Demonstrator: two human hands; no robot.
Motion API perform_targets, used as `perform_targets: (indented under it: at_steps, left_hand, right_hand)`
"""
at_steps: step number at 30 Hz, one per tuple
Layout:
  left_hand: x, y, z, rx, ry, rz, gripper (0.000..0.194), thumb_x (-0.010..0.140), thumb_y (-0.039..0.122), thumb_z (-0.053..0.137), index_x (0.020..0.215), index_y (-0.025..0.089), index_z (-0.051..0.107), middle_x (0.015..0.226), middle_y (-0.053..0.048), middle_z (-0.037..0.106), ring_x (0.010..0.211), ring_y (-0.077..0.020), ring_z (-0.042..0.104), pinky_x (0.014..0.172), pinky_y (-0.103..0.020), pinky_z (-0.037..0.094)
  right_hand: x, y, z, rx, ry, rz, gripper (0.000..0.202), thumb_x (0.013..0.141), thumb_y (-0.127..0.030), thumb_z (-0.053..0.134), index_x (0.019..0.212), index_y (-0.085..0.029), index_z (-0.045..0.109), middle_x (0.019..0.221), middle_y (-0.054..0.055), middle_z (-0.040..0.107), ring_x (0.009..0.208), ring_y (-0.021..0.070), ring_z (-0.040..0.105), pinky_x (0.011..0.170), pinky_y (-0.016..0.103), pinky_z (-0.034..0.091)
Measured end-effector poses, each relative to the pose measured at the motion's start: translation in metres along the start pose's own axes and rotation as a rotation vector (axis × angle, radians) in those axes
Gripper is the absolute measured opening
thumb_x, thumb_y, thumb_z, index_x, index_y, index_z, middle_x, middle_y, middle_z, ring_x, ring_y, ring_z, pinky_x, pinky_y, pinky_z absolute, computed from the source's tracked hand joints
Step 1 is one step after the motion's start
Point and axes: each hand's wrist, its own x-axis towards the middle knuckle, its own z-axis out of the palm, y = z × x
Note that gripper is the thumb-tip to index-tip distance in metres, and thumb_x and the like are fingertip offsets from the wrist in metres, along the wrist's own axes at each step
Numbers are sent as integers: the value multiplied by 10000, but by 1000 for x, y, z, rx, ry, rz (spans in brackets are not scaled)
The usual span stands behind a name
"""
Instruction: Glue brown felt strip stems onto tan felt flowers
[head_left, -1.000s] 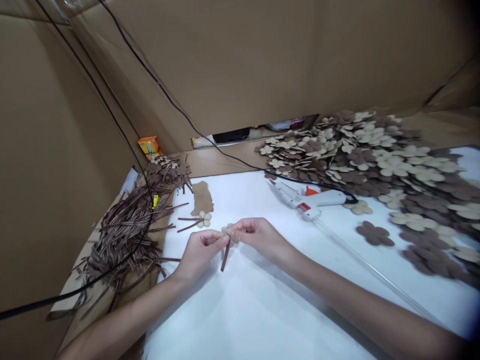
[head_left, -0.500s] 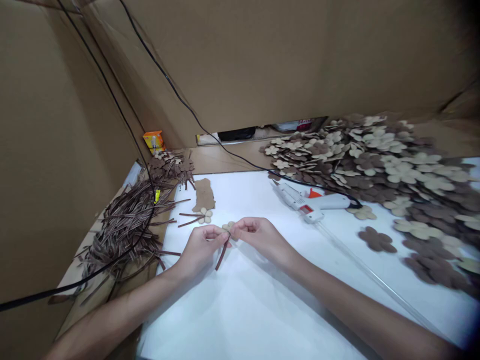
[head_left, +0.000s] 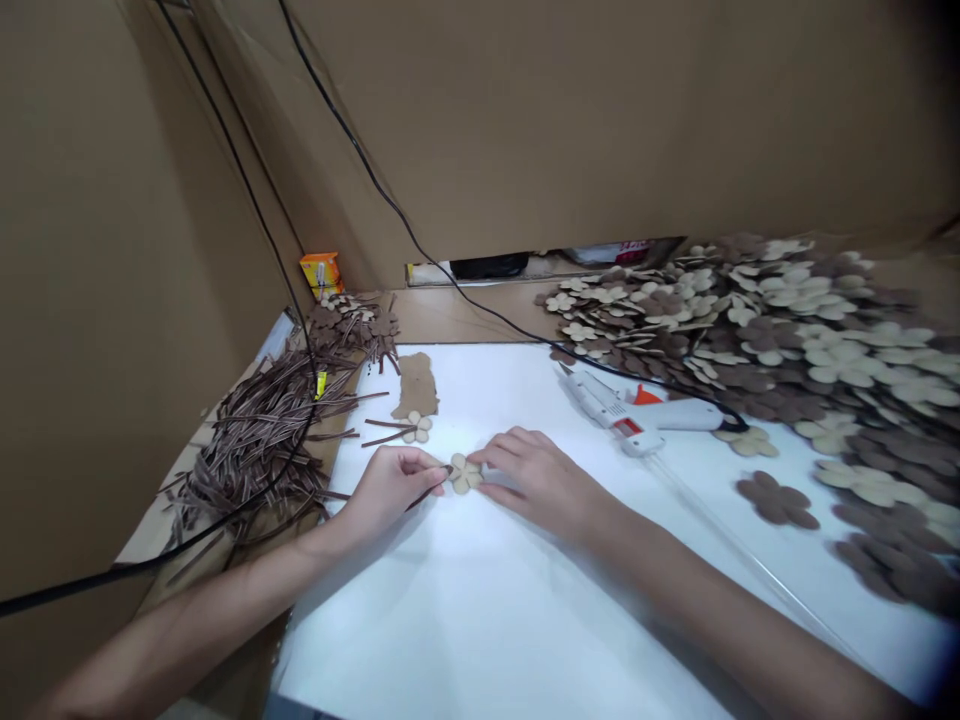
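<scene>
My left hand [head_left: 397, 482] pinches a thin brown strip [head_left: 420, 498] between thumb and finger, with one end at the left edge of a beige felt flower [head_left: 466, 474]. The flower lies flat on the white board, petals facing up. On its right side is my right hand [head_left: 529, 470], thumb and fingers apart and touching or nearly touching the petals. Just behind, a second beige flower [head_left: 421, 428] with brown strips reaching left from it rests near a torn brown cardboard piece [head_left: 418, 385].
Brown strips [head_left: 262, 430] lie heaped at the left. A white glue gun [head_left: 630, 415] with a clear glue stick lies right of centre. Beige and brown flower cutouts [head_left: 757, 320] are piled at the back right. A black cable [head_left: 375, 180] hangs across; cardboard walls [head_left: 562, 120] enclose the board.
The flower has gone from between both hands' fingertips to lying flat on the board. My right hand has loosened its pinch and spread its fingers. The view has shifted slightly.
</scene>
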Motion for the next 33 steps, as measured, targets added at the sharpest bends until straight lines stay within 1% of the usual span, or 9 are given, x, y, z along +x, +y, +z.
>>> perform_targets:
  at_steps: [2, 5, 10, 13, 15, 17, 23, 28, 33]
  left_hand:
    - [0, -1, -1, 47, -1, 6, 171, 679, 248, 625, 581, 109, 649, 518, -5, 586, 460, -71, 397, 455, -196, 281]
    - [-1, 0, -1, 54, -3, 12, 131, 671, 206, 625, 585, 112, 656, 537, -12, 607, 499, -86, 461, 496, -197, 336]
    - [-1, 2, 3, -5, 1, -20, 115, 640, 175, 647, 710, 101, 701, 598, -37, 660, 562, -118, 551, 550, -209, 399]
    - [0, 2, 4, 25, 13, -66, 407, 634, 166, 663, 1030, 78, 647, 589, -25, 672, 534, -111, 549, 518, -194, 384]
    - [1, 2, 4, 50, 6, -83, 656, 624, 156, 677, 1248, 82, 485, 585, -7, 678, 513, -104, 540, 495, -180, 366]
    - [2, 2, 4, 61, -17, -74, 768, 623, 159, 683, 1324, 83, 377, 591, -3, 683, 513, -102, 544, 493, -174, 366]
    - [8, 5, 6, 146, -53, -86, 790, 663, 197, 672, 1354, 78, 308, 551, 7, 665, 465, -90, 523, 438, -158, 323]
    - [11, 6, 6, 133, -76, -148, 861, 660, 173, 686, 1377, 41, 226, 580, -9, 678, 542, -125, 601, 510, -180, 412]
    - [15, 9, 6, 122, -107, -192, 874, 660, 191, 697, 1375, 26, 222, 558, -3, 668, 543, -129, 606, 517, -185, 423]
  right_hand:
    - [-2, -7, -2, -24, 4, 37, 198, 785, -279, 608, 970, -211, 606, 914, 46, 642, 893, 227, 539, 754, 365, 405]
    - [-2, -13, -6, -45, 40, 81, 275, 760, -325, 636, 999, -198, 592, 895, 57, 637, 875, 237, 545, 733, 370, 404]
    - [0, -7, -9, 9, 115, 35, 187, 867, -226, 461, 1006, -203, 584, 904, 55, 629, 880, 212, 528, 758, 362, 409]
    - [-1, -1, -6, 76, 131, -20, 211, 884, -181, 409, 1007, -188, 579, 891, 55, 627, 866, 198, 516, 771, 351, 419]
    - [-1, 1, -4, 119, 143, -56, 224, 890, -169, 391, 1014, -181, 578, 881, 58, 624, 857, 193, 512, 764, 343, 429]
    - [-3, 3, -1, 150, 148, -102, 230, 890, -170, 393, 1026, -183, 578, 894, 63, 619, 867, 192, 510, 763, 340, 438]
    - [-5, 4, 6, 158, 167, -181, 219, 883, -190, 436, 1045, -183, 583, 918, 68, 617, 888, 196, 511, 779, 347, 446]
    - [-5, 3, 8, 173, 144, -149, 206, 869, -196, 470, 1053, -174, 562, 899, 54, 633, 864, 193, 527, 768, 345, 444]
    - [-5, 1, 7, 174, 135, -116, 202, 883, -223, 456, 1047, -189, 569, 909, 51, 640, 875, 193, 537, 766, 343, 435]
